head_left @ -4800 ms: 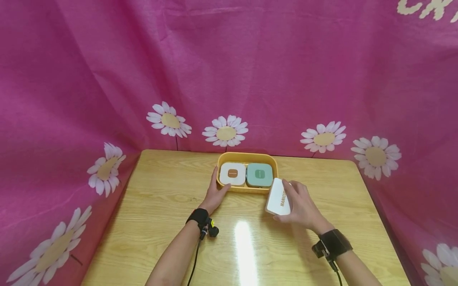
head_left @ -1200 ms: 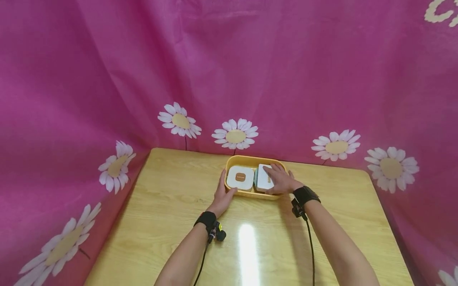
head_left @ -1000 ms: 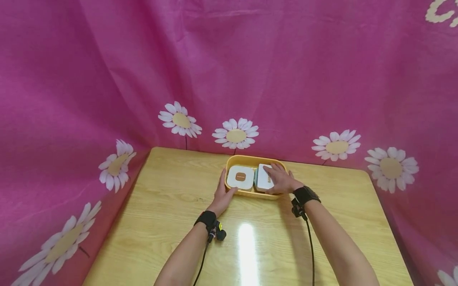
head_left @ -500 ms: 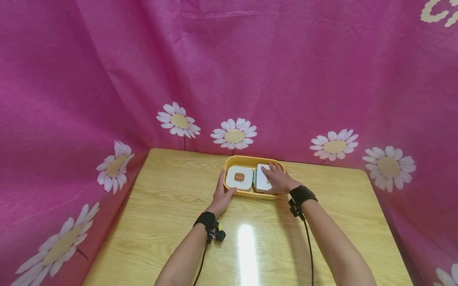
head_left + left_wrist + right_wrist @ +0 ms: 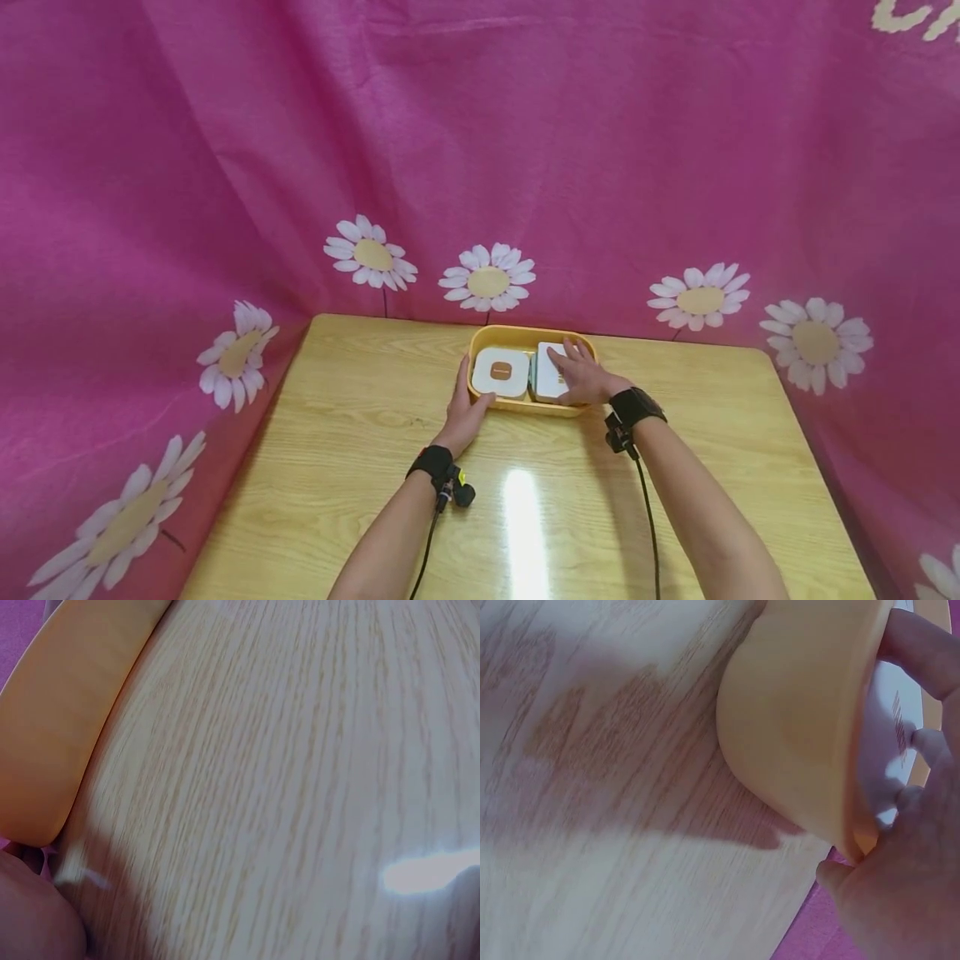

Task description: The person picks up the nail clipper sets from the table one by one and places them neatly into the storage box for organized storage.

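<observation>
A yellow tray stands at the table's back edge. My left hand holds its left end, thumb at the front rim and fingers along the side. In the tray's left half lies a white rounded box with a brown square on the lid. My right hand spans a white box with gold lettering in the right half, thumb at its near edge, fingers over the far part. A sliver of the green box shows beside it. In the right wrist view, the little finger lies outside the tray's rim.
The wooden table carries a bright light reflection in front. A pink curtain with white daisies hangs behind and at both sides. Black cables run from both wrist cameras toward the body.
Since the earliest frame, my right hand has brought the lettered white box from the tray's front right into its right half, covering most of the green box. In the last second the hands barely move.
</observation>
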A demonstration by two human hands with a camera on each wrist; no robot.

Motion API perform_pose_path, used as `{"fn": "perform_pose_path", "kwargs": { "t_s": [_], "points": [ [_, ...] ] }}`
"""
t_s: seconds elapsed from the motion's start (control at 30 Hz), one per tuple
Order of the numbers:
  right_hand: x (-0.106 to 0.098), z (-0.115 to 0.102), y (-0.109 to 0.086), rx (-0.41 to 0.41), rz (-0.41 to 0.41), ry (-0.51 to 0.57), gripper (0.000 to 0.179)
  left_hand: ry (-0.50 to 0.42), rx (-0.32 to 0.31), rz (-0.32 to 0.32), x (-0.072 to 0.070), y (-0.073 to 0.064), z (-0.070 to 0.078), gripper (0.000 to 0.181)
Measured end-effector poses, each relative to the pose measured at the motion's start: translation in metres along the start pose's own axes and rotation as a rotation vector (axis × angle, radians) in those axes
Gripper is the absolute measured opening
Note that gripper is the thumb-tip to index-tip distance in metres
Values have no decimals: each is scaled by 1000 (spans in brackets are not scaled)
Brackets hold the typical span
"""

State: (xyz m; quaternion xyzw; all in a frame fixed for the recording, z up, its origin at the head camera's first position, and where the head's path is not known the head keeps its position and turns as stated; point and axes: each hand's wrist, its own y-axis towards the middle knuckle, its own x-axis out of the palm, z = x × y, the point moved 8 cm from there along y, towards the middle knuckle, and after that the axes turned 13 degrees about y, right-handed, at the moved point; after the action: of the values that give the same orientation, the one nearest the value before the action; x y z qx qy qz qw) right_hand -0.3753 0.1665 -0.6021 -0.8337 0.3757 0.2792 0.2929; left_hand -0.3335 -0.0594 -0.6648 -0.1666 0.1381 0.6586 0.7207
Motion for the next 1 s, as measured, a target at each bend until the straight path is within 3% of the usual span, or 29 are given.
{"fn": "perform_pose_path", "kwargs": {
  "t_s": [0.37, 0.73, 1.0],
  "points": [
    [4, 3, 0, 15, 3, 135, 101, 2, -32, 2, -1, -2, 1, 89],
    [2, 5, 2, 0, 37, 129, 104, 46, -17, 20, -7, 2, 8, 89],
    [3, 13, 3, -12, 45, 130, 102, 49, -33, 12, -1, 5, 3, 90]
  ]
}}
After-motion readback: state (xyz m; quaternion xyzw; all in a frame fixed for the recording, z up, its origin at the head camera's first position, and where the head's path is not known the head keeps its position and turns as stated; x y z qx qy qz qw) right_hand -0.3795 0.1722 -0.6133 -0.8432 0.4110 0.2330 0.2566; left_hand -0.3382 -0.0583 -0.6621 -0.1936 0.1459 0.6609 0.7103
